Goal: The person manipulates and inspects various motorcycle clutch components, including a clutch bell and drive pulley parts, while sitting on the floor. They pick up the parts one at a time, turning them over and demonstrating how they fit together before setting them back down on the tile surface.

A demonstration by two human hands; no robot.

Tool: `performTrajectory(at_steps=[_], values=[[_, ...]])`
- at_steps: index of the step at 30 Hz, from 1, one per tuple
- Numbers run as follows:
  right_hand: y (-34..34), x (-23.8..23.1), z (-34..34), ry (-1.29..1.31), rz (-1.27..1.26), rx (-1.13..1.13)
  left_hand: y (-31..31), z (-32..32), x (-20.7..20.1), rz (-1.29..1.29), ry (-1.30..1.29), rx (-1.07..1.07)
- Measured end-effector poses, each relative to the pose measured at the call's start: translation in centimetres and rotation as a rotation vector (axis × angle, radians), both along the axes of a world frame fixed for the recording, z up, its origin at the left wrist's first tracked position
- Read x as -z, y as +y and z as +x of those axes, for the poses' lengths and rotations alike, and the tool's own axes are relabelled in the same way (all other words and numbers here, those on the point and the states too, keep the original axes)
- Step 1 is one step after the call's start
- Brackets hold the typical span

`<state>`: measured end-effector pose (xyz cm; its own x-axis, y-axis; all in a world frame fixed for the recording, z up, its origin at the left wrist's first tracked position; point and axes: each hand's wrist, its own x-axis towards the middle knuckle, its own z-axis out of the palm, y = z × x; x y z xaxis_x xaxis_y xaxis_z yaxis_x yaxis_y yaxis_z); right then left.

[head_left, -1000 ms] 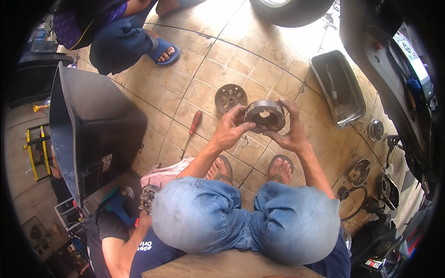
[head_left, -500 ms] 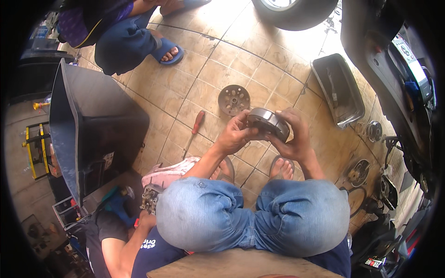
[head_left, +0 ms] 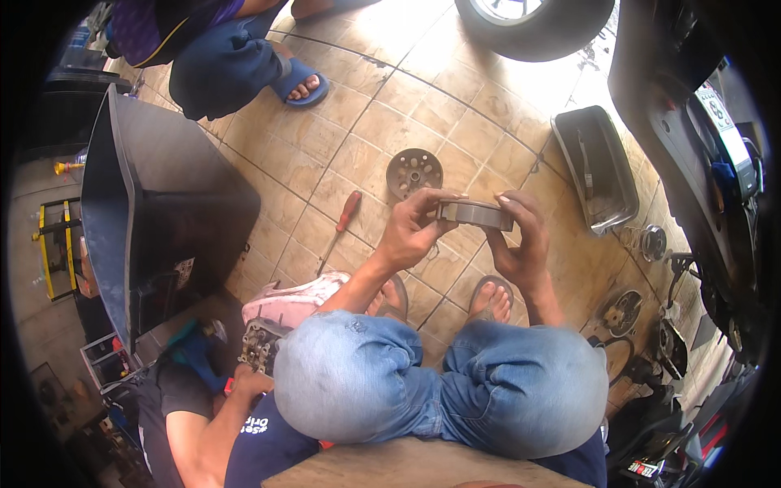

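Observation:
My left hand (head_left: 412,228) and my right hand (head_left: 521,236) hold a round clutch shoe assembly (head_left: 476,215) between them, above the floor in front of my knees. It is turned so that its grey metal side faces me. The fingers and thumb of each hand grip opposite ends of it. Just beyond, a round clutch bell (head_left: 413,173) with holes in its face lies on the tiles. A red-handled screwdriver (head_left: 348,213) rests to the left of my hands.
A large dark bin (head_left: 179,211) stands at left, a black tray (head_left: 598,167) at right beside scooter bodywork (head_left: 667,122). A wheel (head_left: 537,24) is at the top. One person's sandalled foot (head_left: 303,85) is far left; another person's hand (head_left: 252,381) holds a metal engine part (head_left: 262,346).
Both hands have tilted the clutch shoe assembly so that its side now faces me more squarely. My right hand's fingers have shifted on it. The view has moved slightly.

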<state>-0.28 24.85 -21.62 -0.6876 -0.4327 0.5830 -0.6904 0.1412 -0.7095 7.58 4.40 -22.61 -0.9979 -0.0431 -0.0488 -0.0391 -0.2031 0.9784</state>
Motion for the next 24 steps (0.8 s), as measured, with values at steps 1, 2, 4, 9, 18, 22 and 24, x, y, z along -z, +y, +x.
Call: performTrajectory(at_steps=[1,2,4,9,18,22,24], values=[[-0.1,-0.3,0.1,0.041,0.017,0.043,0.0,-0.1,0.2,-0.005,0.003,-0.016],[-0.2,-0.4,0.1,0.082,0.033,0.086,0.1,-0.2,0.4,-0.011,0.006,-0.031],[-0.1,-0.3,0.5,0.093,0.103,0.130,0.3,0.0,0.8,-0.038,0.009,-0.077],[-0.6,0.4,1.5,0.023,0.144,0.181,0.8,-0.4,1.4,-0.164,0.123,-0.226],[-1.7,1.2,2.5,-0.078,0.266,0.197,-0.4,-1.0,0.7,-0.745,0.363,-0.377],[-2.3,1.8,2.9,-0.166,0.215,0.111,-0.7,-1.0,1.1,-0.769,0.410,-0.408],[-2.4,2.0,2.9,-0.158,0.210,0.079,-1.0,-1.1,1.3,-0.813,0.442,-0.415]])
